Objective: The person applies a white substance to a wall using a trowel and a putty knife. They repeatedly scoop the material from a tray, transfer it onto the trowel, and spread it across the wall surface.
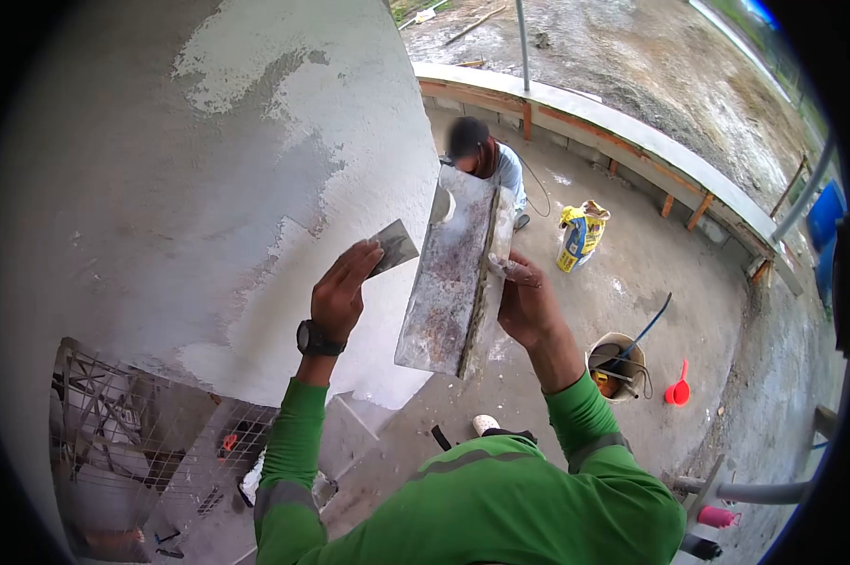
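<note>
My left hand point(338, 294), with a dark watch on its wrist, is closed on a flat metal scraper point(396, 249). Its blade points up and right, just left of the mortar board, with a small gap between them. In my right hand point(530, 299) is the mortar board point(444, 282), gripped at its right edge. It is a long rectangle, tilted, with white and rusty smears on its face and a thick ragged rim. White plaster sticks to my right fingers. Beside my left hand stands the wall point(256, 217), partly coated with a whiter layer with ragged edges.
A person point(508, 169) in a dark cap crouches beyond the board. A yellow and blue bag point(581, 235), a bucket point(617, 344) with tools and a red dipper point(677, 390) stand on the concrete floor. A wire mesh point(133, 424) lies low on the left; a low wall point(632, 137) curves behind.
</note>
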`<state>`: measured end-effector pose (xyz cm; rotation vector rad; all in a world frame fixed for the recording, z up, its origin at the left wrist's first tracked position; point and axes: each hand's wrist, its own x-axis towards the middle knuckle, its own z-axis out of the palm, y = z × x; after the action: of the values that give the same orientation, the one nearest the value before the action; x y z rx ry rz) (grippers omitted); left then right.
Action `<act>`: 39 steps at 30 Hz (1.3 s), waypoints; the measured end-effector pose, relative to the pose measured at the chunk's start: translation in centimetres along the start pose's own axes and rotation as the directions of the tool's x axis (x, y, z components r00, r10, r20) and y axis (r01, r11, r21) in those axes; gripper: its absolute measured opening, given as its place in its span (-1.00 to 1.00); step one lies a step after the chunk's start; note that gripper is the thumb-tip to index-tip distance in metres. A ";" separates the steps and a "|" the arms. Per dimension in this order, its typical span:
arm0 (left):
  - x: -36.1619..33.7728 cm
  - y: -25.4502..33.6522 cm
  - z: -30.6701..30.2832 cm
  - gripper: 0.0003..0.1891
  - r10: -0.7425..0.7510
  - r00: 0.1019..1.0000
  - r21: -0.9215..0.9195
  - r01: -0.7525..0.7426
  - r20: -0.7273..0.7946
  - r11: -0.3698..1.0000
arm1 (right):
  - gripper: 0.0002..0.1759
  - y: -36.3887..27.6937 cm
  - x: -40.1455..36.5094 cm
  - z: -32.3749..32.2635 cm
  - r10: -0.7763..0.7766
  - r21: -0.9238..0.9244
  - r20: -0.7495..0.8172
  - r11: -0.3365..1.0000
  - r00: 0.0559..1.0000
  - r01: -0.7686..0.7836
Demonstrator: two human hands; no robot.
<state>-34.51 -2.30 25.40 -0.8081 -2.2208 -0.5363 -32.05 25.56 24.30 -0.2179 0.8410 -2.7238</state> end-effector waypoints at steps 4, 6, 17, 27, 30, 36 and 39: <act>-6.1 -0.1 -0.3 -0.58 -0.359 0.931 -0.084 0.354 -0.058 0.931 | -0.61 -5.4 7.1 3.8 -0.443 -0.259 0.103 0.853 0.891 0.454; -9.0 0.8 -0.8 -0.62 -0.519 0.853 -0.109 0.512 -0.056 0.852 | -0.68 -8.0 13.7 5.1 -0.709 -0.593 0.209 0.456 0.674 0.664; -19.4 3.0 -4.4 -0.72 -0.809 0.556 -0.193 0.787 -0.188 0.586 | -0.73 -8.5 31.6 16.0 -0.837 -0.890 0.442 -0.365 0.322 0.273; -15.9 3.4 -3.0 -0.74 -0.841 0.539 -0.232 0.813 -0.044 0.533 | -0.58 0.9 19.7 17.6 -0.665 -0.755 0.599 -0.284 0.446 0.591; -18.3 4.0 -3.4 -0.74 -0.842 0.529 -0.290 0.793 -0.109 0.536 | -0.66 -4.1 22.3 14.9 -0.795 -0.822 0.449 -0.188 0.407 0.538; -23.2 4.8 -5.0 -0.78 -0.887 0.436 -0.378 0.804 -0.151 0.460 | -0.73 -2.4 26.5 16.6 -0.797 -0.890 0.446 -0.347 0.406 0.297; -21.6 4.5 -5.2 -0.80 -0.885 0.442 -0.393 0.795 -0.147 0.462 | -0.46 8.3 23.3 18.4 -0.656 -0.771 0.636 -0.506 0.408 0.387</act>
<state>-16.91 -10.44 13.62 0.4149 -2.1023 -1.3775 -48.18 2.07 36.06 -0.9686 3.7496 -1.6945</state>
